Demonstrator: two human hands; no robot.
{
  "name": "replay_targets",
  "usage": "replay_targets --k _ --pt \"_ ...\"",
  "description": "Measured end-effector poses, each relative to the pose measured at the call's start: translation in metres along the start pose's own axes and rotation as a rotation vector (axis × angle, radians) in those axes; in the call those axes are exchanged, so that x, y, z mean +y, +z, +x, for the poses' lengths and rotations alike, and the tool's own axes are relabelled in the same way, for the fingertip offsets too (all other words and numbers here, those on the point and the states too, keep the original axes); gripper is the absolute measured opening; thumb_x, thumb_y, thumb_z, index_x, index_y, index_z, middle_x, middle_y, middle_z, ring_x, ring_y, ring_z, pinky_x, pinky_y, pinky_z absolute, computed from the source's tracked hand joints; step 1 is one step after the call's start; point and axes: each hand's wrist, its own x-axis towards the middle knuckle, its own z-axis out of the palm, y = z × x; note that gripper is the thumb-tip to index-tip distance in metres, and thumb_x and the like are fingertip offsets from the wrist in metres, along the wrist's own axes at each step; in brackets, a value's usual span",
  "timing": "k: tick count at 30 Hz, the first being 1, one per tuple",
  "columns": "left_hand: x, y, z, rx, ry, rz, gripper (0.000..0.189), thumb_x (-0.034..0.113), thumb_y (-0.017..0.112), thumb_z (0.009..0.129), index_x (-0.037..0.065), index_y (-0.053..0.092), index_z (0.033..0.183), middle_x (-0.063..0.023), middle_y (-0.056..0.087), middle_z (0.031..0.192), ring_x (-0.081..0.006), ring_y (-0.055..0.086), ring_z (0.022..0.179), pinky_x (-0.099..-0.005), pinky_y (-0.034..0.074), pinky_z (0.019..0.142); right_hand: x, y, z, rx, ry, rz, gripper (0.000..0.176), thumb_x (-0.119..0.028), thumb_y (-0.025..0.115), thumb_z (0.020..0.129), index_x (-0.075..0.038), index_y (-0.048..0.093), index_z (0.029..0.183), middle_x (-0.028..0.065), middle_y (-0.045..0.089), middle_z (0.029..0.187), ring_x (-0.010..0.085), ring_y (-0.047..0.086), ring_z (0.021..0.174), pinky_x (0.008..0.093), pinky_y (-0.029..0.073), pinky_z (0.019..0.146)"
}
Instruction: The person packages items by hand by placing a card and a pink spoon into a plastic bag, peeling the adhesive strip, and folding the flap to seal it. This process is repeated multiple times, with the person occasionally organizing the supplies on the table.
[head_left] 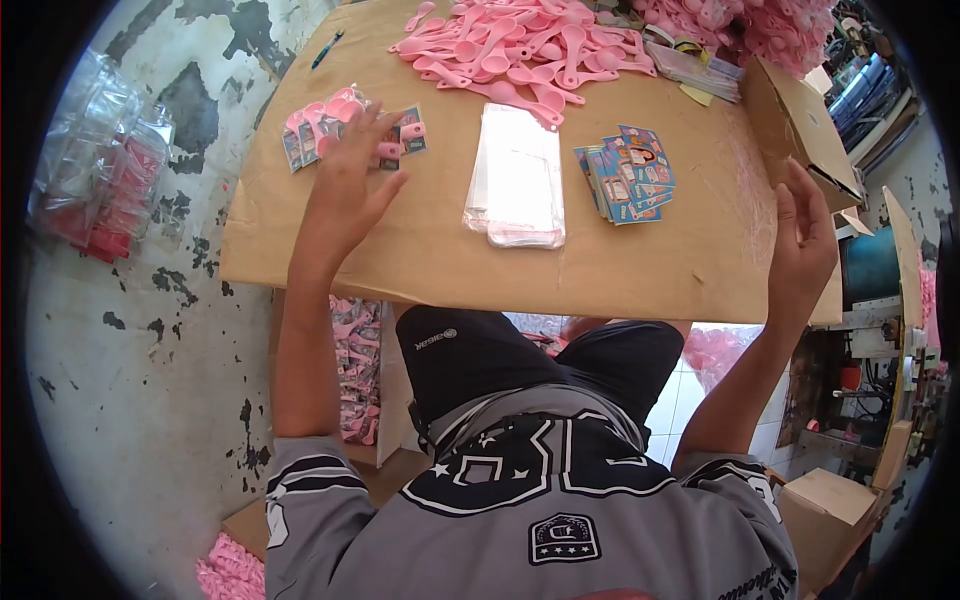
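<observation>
My left hand (352, 180) is over the left part of the table, fingers apart, beside and partly over pink spoons in clear bags with printed cards (318, 118). Whether its fingertips touch them cannot be told. Above the table's right edge, my right hand (803, 235) is raised with its fingers extended and nothing visible in it. Between the hands lies a stack of clear plastic bags (525, 175). To the right of the bags is a fanned stack of blue printed cards (628, 175). A large pile of loose pink spoons (520, 50) covers the table's far side.
A blue pen (326, 50) lies at the far left of the brown-covered table (420, 250). An open cardboard box (800, 130) stands at the right edge. More plastic bags (110, 150) hang at the left. A box of packed spoons (357, 370) sits below the table.
</observation>
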Motion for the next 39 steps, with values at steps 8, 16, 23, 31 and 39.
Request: replay_targets --k 8,16,23,31,39 --pt "-0.062 0.026 0.012 -0.218 0.052 0.422 0.054 0.040 0.046 0.110 0.024 0.042 0.161 -0.0105 0.036 0.169 -0.0343 0.025 0.159 -0.0581 0.014 0.128 -0.007 0.013 -0.006 -0.203 0.068 0.186 0.030 -0.020 0.065 0.104 -0.003 0.072 0.128 0.0129 0.075 0.120 0.0215 0.073 0.108 0.0320 0.056 0.091" --pt "-0.126 -0.023 0.029 -0.168 0.156 0.276 0.051 0.033 0.053 0.109 0.020 0.047 0.158 -0.0092 0.039 0.168 -0.0303 0.028 0.158 -0.0519 0.020 0.128 0.042 0.003 0.012 -0.174 -0.010 -0.302 0.037 -0.022 0.066 0.101 0.000 0.067 0.131 0.0200 0.073 0.123 0.0362 0.069 0.116 0.0418 0.050 0.103" --pt "0.003 0.016 0.029 -0.018 -0.261 -0.162 0.034 0.034 0.069 0.102 0.001 0.071 0.097 -0.0092 0.070 0.086 -0.0192 0.064 0.076 -0.0344 0.050 0.069 -0.018 0.069 -0.031 -0.265 0.168 -0.048 0.043 -0.034 0.071 0.098 0.000 0.069 0.124 0.0196 0.072 0.115 0.0347 0.069 0.100 0.0456 0.053 0.091" --pt "0.046 0.062 0.027 -0.232 -0.345 -0.351 0.036 0.030 0.082 0.091 -0.002 0.067 0.083 -0.0033 0.061 0.069 -0.0101 0.053 0.064 -0.0283 0.043 0.060 -0.012 0.109 -0.020 -0.347 0.356 0.158 0.042 -0.031 0.078 0.094 0.002 0.069 0.117 0.0129 0.073 0.095 0.0211 0.069 0.080 0.0338 0.055 0.071" --pt "0.023 0.064 0.017 -0.173 -0.434 -0.569 0.024 0.020 0.074 0.098 -0.004 0.076 0.101 0.0009 0.066 0.077 -0.0064 0.054 0.066 -0.0247 0.043 0.061 0.014 0.106 -0.020 -0.236 0.301 0.278 0.026 -0.023 0.074 0.098 0.002 0.070 0.103 0.0071 0.070 0.084 0.0136 0.058 0.071 0.0307 0.048 0.067"
